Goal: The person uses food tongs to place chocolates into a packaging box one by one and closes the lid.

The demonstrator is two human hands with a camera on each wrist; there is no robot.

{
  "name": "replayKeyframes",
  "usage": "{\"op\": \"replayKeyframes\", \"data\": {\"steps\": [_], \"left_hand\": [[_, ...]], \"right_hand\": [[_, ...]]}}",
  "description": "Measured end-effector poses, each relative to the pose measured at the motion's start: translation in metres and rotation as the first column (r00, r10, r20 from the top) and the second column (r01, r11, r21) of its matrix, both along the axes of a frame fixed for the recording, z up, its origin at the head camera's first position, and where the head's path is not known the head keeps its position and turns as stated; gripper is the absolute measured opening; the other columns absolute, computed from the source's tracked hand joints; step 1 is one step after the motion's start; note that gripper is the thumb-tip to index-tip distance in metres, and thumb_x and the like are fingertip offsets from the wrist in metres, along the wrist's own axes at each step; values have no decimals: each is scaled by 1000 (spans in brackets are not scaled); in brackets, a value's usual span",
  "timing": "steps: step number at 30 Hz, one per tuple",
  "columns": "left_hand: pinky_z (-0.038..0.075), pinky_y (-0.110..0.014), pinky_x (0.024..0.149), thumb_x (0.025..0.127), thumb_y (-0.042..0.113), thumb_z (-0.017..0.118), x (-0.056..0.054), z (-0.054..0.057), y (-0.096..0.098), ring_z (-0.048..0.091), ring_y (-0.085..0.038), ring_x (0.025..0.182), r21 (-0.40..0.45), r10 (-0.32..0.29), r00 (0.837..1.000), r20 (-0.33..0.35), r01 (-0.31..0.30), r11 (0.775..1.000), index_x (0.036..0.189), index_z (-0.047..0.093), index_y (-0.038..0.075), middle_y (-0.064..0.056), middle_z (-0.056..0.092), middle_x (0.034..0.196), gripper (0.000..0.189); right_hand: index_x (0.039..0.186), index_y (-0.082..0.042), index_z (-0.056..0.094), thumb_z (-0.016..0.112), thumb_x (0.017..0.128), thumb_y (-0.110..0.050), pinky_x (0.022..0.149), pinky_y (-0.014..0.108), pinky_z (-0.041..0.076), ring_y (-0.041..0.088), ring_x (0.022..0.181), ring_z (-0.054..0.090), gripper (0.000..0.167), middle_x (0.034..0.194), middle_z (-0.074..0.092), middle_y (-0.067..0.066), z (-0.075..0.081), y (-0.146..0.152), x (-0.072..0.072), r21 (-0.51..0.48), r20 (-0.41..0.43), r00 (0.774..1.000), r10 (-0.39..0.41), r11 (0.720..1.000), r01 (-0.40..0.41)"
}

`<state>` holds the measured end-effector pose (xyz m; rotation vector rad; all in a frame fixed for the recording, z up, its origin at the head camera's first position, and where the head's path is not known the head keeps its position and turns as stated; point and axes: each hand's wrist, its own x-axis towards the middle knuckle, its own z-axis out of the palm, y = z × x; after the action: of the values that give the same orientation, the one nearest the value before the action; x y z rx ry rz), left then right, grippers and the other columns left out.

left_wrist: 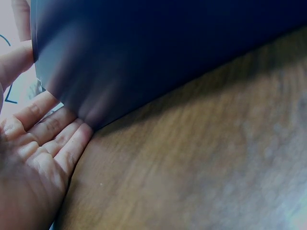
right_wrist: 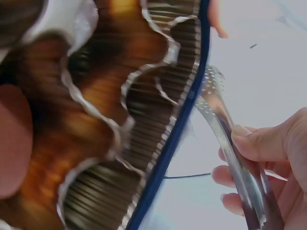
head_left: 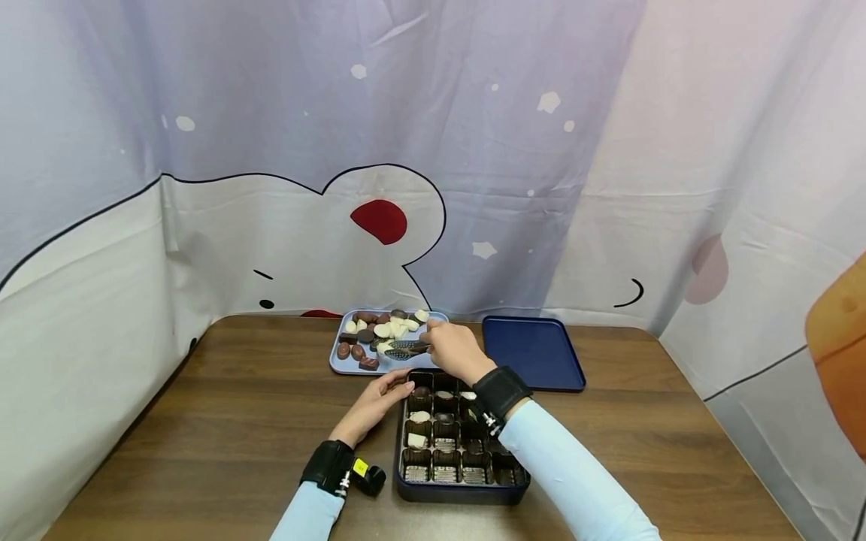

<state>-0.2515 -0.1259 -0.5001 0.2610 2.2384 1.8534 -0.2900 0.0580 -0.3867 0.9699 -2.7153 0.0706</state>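
In the head view my right hand (head_left: pixel 455 349) reaches across the box and holds metal tongs (right_wrist: pixel 230 158) with perforated tips. Their tips lie over the light blue tray (head_left: pixel 347 366), close to a white chocolate (head_left: pixel 383 348). The right wrist view shows thumb and fingers pinching the tong arms. My left hand (head_left: pixel 375 402) touches the dark blue box (head_left: pixel 462 492) at its far left corner. In the left wrist view straight fingers (left_wrist: pixel 53 124) press the outer wall, with the thumb near the rim. Inside the box, a compartment insert (head_left: pixel 445 466) carries several dark and white chocolates.
Several brown, dark and white chocolates (head_left: pixel 365 336) lie on the tray behind the box. A flat dark blue lid (head_left: pixel 534 353) lies to the right of the tray. The wooden table (head_left: pixel 271 406) meets a printed curtain (head_left: pixel 291 248) at its back edge.
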Motion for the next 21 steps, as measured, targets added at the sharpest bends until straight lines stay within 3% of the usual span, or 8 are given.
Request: {"op": "replayKeyframes", "data": {"steps": [6, 11, 16, 21], "left_hand": [[32, -51, 109, 91, 47, 59, -1, -1, 0, 43, -30, 130, -13, 5, 1000, 8, -5, 1000, 143, 43, 17, -10, 45, 143, 62], [32, -52, 109, 93, 43, 59, -1, -2, 0, 43, -31, 130, -4, 4, 1000, -8, -4, 1000, 143, 43, 13, -13, 45, 143, 61], [31, -53, 109, 93, 37, 59, 0, 1, -2, 42, -31, 131, 16, 9, 1000, -19, -8, 1000, 143, 43, 13, -12, 44, 144, 58], [32, -52, 108, 94, 33, 59, 0, 3, -3, 45, -31, 128, 34, 6, 1000, -20, -6, 999, 142, 45, 15, -12, 47, 141, 53]], "right_hand": [[113, -13, 72, 62, 91, -9, 61, 26, 44, 14, 74, 58, 24, 92, 59, 1, 22, 24, 9, -64, 85, 996, 13, 998, -7], [112, -15, 72, 63, 87, -7, 61, 24, 39, 11, 72, 52, 28, 89, 58, -4, 45, 46, 17, -81, 175, 984, 19, 997, -5], [110, -11, 73, 62, 88, -4, 60, 25, 31, 11, 68, 43, 26, 87, 58, -1, 71, 70, 36, -99, 277, 958, 78, 994, -53], [104, -14, 75, 65, 86, -4, 59, 22, 31, 7, 67, 43, 23, 83, 59, -5, 82, 87, 54, -57, 312, 944, 108, 994, -95]]}}
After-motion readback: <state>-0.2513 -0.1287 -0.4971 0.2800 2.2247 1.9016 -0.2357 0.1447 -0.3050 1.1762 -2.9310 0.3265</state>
